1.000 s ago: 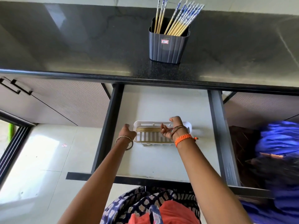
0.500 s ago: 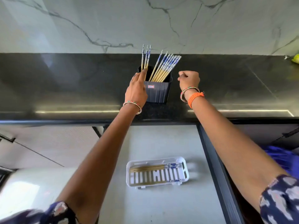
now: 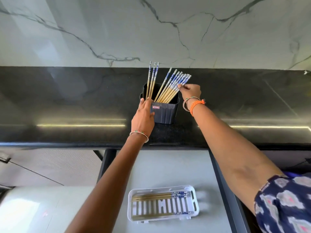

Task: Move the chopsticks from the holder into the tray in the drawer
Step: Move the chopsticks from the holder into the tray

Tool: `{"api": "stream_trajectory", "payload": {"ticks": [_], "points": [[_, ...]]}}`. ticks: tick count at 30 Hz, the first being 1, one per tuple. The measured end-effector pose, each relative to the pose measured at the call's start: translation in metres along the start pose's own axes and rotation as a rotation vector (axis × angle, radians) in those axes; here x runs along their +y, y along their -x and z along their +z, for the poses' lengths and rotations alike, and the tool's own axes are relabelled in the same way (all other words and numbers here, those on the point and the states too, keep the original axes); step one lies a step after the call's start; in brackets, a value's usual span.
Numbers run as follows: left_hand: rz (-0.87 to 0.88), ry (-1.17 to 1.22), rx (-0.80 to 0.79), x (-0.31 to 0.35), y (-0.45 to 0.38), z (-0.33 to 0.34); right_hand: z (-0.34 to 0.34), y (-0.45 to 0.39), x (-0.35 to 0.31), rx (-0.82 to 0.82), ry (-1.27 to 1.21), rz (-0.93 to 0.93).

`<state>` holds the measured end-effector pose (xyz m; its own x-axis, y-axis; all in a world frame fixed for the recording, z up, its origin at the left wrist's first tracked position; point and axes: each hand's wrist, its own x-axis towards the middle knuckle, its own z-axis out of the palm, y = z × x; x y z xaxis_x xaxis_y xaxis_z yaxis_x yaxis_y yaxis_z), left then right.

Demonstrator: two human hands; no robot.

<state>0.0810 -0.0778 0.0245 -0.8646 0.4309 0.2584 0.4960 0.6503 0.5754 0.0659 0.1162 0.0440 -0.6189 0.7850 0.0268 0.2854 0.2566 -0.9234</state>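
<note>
Both arms reach forward over the open drawer (image 3: 168, 167) to the dark holder (image 3: 165, 111), which stands on the black worktop (image 3: 67, 105) nearer its front edge than the marble wall behind.

The left hand (image 3: 143, 117) lies against the holder's left front corner, palm on the wall, fingers straight and pointing up so that their tips reach the rim beside the three upright chopsticks. It presses flat rather than curling round anything. A thin bangle circles that wrist.

The right hand (image 3: 190, 90) comes in from the right, wrist bent, with an orange braided band (image 3: 196, 105) and bangles on it. Its fingertips (image 3: 180, 86) are drawn together on the outermost of the chopsticks (image 3: 171, 86) that fan rightward out of the holder, pinching at the blue-patterned part of the shafts.

Lower down, in the drawer, a white slotted tray (image 3: 162, 216) sits toward the right side of the drawer floor. A few chopsticks lie lengthwise along its far side, and one along its near edge.
</note>
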Motion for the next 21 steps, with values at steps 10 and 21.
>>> {"api": "stream_trajectory", "payload": {"ticks": [10,21], "points": [[-0.086,-0.098,-0.171,0.010,-0.009,-0.011,-0.004,-0.017,-0.012,0.114,0.008,-0.009],[-0.051,0.163,-0.106,0.025,0.000,-0.031,-0.093,-0.033,-0.038,0.386,-0.267,-0.016]]}}
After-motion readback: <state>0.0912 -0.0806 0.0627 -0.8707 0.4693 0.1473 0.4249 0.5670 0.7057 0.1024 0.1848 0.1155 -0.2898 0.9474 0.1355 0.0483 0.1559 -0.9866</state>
